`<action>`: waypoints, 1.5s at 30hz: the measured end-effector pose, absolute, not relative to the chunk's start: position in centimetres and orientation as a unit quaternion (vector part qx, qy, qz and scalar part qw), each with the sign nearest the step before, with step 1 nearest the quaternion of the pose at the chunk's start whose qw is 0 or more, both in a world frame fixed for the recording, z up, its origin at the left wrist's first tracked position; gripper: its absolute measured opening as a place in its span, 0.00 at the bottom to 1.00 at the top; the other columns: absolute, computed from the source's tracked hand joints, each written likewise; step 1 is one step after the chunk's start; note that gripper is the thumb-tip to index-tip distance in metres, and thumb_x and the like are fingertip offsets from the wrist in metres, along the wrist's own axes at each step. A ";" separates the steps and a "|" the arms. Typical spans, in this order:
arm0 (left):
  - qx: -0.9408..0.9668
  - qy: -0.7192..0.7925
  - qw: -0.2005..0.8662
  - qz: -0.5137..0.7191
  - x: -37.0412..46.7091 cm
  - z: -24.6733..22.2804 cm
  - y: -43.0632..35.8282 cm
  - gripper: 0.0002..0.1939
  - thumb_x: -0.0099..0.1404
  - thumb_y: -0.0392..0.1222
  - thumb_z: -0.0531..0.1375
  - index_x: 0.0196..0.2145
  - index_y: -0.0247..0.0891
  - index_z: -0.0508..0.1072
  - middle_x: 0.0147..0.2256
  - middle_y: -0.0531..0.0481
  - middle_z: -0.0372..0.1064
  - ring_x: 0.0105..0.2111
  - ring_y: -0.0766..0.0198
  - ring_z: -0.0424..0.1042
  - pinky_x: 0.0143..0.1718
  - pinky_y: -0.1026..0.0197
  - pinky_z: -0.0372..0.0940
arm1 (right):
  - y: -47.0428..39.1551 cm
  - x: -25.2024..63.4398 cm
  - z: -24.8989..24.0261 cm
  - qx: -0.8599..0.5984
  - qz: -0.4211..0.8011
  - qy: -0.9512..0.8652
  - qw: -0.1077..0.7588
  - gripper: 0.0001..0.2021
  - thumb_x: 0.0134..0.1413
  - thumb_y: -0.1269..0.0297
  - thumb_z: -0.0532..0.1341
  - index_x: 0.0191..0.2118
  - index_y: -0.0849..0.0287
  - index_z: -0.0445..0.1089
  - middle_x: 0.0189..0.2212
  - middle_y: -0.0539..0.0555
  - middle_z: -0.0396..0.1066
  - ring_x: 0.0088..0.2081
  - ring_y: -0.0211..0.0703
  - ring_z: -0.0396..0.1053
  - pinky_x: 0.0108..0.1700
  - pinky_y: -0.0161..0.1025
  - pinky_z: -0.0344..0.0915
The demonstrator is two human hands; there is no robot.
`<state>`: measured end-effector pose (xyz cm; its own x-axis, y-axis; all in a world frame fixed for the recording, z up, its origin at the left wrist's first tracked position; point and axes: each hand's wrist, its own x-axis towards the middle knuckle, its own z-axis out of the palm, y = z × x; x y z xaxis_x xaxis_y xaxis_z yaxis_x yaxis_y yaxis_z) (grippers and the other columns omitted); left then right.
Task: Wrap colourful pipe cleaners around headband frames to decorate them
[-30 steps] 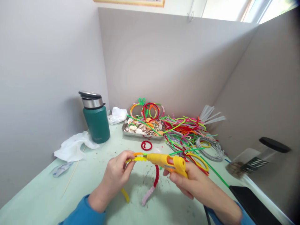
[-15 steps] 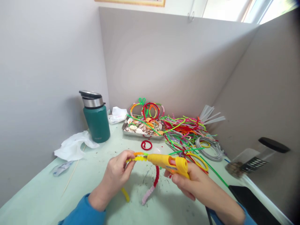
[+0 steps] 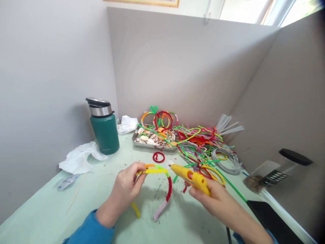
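My left hand (image 3: pixel 130 181) pinches a curved headband (image 3: pixel 169 189) wrapped in fuzzy pipe cleaner, in orange, yellow, green, red and pale pink. Its two ends hang down toward the table, the left one yellow and the right one pale pink. My right hand (image 3: pixel 209 195) is wrapped round a yellow hot glue gun (image 3: pixel 189 176). The gun's nozzle points left, slightly apart from the green part of the headband. Behind them a small red pipe-cleaner spiral (image 3: pixel 158 157) lies on the table.
A metal tray (image 3: pixel 154 146) of shells stands at the back, with pipe-cleaner hoops (image 3: pixel 163 121) behind it. Loose pipe cleaners (image 3: pixel 200 137) and a coil of grey cord (image 3: pixel 227 161) lie right. A green bottle (image 3: pixel 104 135) and tissue (image 3: pixel 80 157) are left; a black phone-like slab (image 3: pixel 274 220) lies right.
My right hand has drawn the glue gun right, away from the headband, so its green part now shows. My left hand stays almost where it was.
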<state>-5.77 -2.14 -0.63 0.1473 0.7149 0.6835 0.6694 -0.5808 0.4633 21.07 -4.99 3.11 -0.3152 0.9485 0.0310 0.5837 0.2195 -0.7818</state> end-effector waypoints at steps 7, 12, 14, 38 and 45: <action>0.761 0.440 0.034 0.476 -5.7 -0.8 -2.2 0.03 0.61 0.36 0.56 0.35 0.39 0.65 0.36 0.48 0.73 0.30 0.67 0.72 0.27 0.67 0.65 | -5.9 20.1 0.3 -0.576 0.089 -0.807 0.095 0.09 0.51 0.58 0.60 0.36 0.58 0.67 0.27 0.54 0.71 0.28 0.46 0.68 0.29 0.36 0.54; 0.760 0.438 0.036 0.478 -5.6 -0.7 -2.2 0.05 0.60 0.38 0.59 0.35 0.39 0.65 0.36 0.48 0.72 0.29 0.67 0.72 0.25 0.67 0.64 | -4.9 18.8 3.5 -0.513 0.045 -0.835 0.196 0.11 0.50 0.57 0.63 0.37 0.57 0.69 0.35 0.56 0.68 0.38 0.50 0.66 0.38 0.41 0.60; 0.762 0.437 0.032 0.477 -5.6 -0.6 -2.3 0.06 0.60 0.39 0.60 0.35 0.39 0.65 0.36 0.49 0.72 0.28 0.68 0.71 0.25 0.67 0.64 | -4.2 17.4 4.4 -0.476 0.033 -0.832 0.282 0.07 0.54 0.62 0.60 0.39 0.57 0.67 0.37 0.56 0.67 0.40 0.48 0.64 0.40 0.41 0.60; 0.757 0.424 -0.002 0.497 -5.2 -0.4 -2.5 0.04 0.61 0.36 0.59 0.34 0.39 0.65 0.33 0.51 0.73 0.24 0.72 0.70 0.25 0.70 0.64 | -2.5 12.6 1.7 -0.425 0.107 -0.775 0.455 0.06 0.53 0.73 0.55 0.28 0.58 0.57 0.30 0.52 0.64 0.34 0.42 0.62 0.37 0.38 0.57; 0.743 0.449 -0.041 0.494 -5.2 -0.6 -2.5 0.10 0.60 0.37 0.60 0.41 0.37 0.68 0.32 0.51 0.74 0.21 0.72 0.69 0.25 0.70 0.64 | -2.4 12.4 1.4 -0.438 0.063 -0.775 0.451 0.03 0.55 0.71 0.54 0.31 0.59 0.60 0.28 0.52 0.65 0.33 0.42 0.62 0.36 0.39 0.57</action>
<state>-5.24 -2.50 -0.60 0.1080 0.6264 0.7720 0.7080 -0.5936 0.3825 12.40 -2.42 1.41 -0.2089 0.7361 0.6438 0.6230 0.6076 -0.4926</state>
